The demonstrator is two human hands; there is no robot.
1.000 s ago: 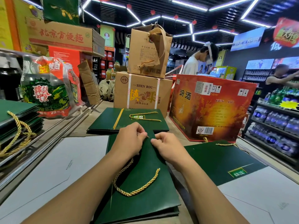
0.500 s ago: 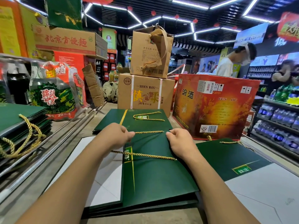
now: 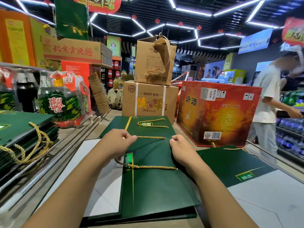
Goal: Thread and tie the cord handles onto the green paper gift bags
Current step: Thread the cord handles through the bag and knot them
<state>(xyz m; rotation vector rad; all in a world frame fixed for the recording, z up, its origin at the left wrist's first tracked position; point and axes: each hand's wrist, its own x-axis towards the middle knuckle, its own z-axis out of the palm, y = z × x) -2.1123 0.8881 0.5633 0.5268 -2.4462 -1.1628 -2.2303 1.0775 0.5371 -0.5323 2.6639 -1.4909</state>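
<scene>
A flat green paper gift bag (image 3: 156, 188) lies in front of me on a stack of similar bags. My left hand (image 3: 118, 143) and my right hand (image 3: 179, 148) both grip its far top edge. A gold cord handle (image 3: 151, 137) stretches taut between the two hands along that edge, and my left hand pinches its end. A second gold cord (image 3: 148, 167) lies straight across the bag's face just below my hands. Another finished green bag (image 3: 148, 127) with a gold loop lies flat beyond them.
A stack of green bags with gold handles (image 3: 24, 137) sits on the left shelf. One more green bag (image 3: 230, 162) lies at right on white sheets (image 3: 271, 203). Cardboard cartons (image 3: 149, 99) and a red box (image 3: 217, 112) stand ahead. A person (image 3: 269, 102) stands at right.
My hands moved apart along the bag's top edge, and the slack looped cord was pulled straight. The bag's face now shows its label strip, and the person in the background has walked right.
</scene>
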